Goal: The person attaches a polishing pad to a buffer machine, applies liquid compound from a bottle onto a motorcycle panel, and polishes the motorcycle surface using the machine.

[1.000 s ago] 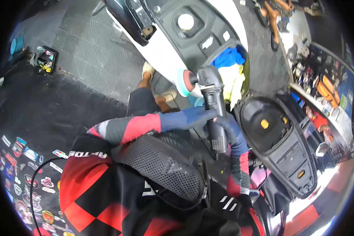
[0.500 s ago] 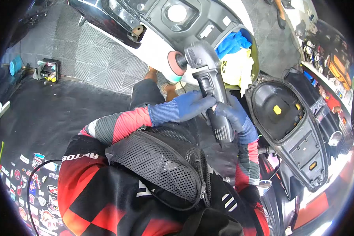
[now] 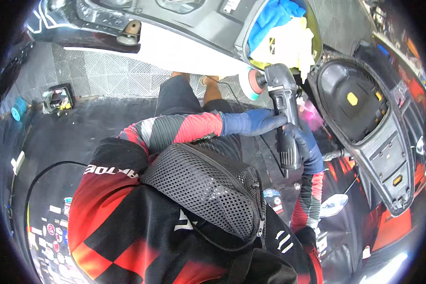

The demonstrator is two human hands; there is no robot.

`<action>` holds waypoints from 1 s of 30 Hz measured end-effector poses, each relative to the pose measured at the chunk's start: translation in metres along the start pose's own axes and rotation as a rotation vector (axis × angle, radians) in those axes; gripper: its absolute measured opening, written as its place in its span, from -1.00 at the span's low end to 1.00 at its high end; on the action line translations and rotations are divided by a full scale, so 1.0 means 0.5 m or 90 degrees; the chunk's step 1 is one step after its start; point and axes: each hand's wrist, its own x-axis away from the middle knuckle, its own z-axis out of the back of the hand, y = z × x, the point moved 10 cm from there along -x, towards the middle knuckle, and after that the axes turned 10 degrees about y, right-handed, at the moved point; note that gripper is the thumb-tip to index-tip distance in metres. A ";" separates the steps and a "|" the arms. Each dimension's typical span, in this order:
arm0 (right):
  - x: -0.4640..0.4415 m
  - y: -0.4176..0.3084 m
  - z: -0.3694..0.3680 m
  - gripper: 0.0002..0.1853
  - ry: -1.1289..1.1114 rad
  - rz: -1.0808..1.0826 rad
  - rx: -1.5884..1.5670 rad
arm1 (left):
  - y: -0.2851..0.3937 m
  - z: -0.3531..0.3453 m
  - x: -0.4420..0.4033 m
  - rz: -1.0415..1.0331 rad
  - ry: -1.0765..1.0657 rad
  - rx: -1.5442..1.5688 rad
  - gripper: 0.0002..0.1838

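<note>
A black power polisher with a round foam pad on its head is held upright in front of me. My right hand, in a dark blue glove, wraps round the lower part of its body. From the left, my gloved left hand reaches across, its fingertips on the side of the tool near the right thumb; its thumb is hidden. The pad faces left, close to the edge of a white motorcycle panel. Past the tool's head, a blue cloth and a pale yellow cloth lie in an open compartment.
A black under-seat tray lies on the right beside red and black bodywork and a mirror. A thin black cord hangs left of the polisher. At far left stand a small bin and a blue roll.
The polisher and both hands have shifted right and slightly away from the bike's panel in view. The camera view has moved too, with the motorcycle now higher. Both hands stay on the tool.
</note>
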 end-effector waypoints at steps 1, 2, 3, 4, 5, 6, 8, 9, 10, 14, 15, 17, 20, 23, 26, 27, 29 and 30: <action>-0.002 0.006 0.002 -0.53 0.004 -0.008 -0.012 | -0.021 0.002 0.010 0.082 -0.019 -0.019 -0.51; -0.005 -0.002 -0.007 -0.50 -0.021 0.037 0.021 | -0.023 0.005 0.021 0.090 -0.029 -0.020 -0.51; -0.007 -0.013 -0.019 -0.47 -0.047 0.083 0.053 | -0.017 0.014 0.031 0.056 -0.022 -0.087 -0.52; -0.012 -0.020 -0.029 -0.47 -0.046 0.081 0.040 | -0.005 0.028 0.045 0.021 -0.017 -0.154 -0.54; -0.011 -0.038 -0.058 -0.44 -0.083 0.088 0.042 | 0.063 0.066 0.066 0.069 -0.031 -0.112 -0.68; -0.002 -0.061 -0.088 -0.40 -0.119 0.096 0.045 | 0.076 0.076 0.093 0.074 -0.041 -0.119 -0.68; 0.016 -0.111 -0.142 -0.34 -0.162 0.093 0.022 | 0.124 0.118 0.126 -0.051 0.038 -0.238 -0.72; 0.019 -0.126 -0.158 -0.31 -0.178 0.111 0.031 | 0.115 0.122 0.142 -0.053 0.018 -0.239 -0.72; 0.019 -0.134 -0.166 -0.28 -0.188 0.127 0.041 | 0.128 0.138 0.153 -0.148 0.071 -0.329 -0.73; 0.003 -0.114 -0.134 -0.25 -0.136 0.155 0.152 | 0.121 0.134 0.127 -0.112 0.101 -0.281 -0.69; 0.004 -0.109 -0.119 -0.28 -0.136 0.147 0.121 | 0.097 0.129 0.111 -0.043 0.107 -0.217 -0.69; 0.002 -0.091 -0.099 -0.34 -0.170 0.111 0.046 | 0.071 0.091 0.076 -0.009 0.058 -0.196 -0.65; -0.014 -0.056 -0.037 -0.35 -0.116 0.068 0.026 | -0.007 0.029 0.022 0.142 0.003 -0.085 -0.61; -0.027 -0.035 0.001 -0.33 -0.021 0.040 0.040 | -0.042 -0.005 -0.003 0.299 0.131 0.550 -0.60; -0.033 -0.051 -0.036 -0.30 -0.119 0.055 0.088 | -0.062 0.032 0.017 0.266 0.169 0.558 -0.49; -0.030 -0.069 -0.059 -0.27 -0.164 0.061 0.102 | -0.022 0.043 0.033 0.277 0.188 0.656 -0.39; -0.032 -0.088 -0.088 -0.28 -0.184 0.077 0.123 | -0.001 0.083 0.042 0.219 0.197 0.685 -0.38; -0.029 -0.099 -0.103 -0.28 -0.195 0.092 0.143 | 0.015 0.109 0.047 0.181 0.214 0.684 -0.38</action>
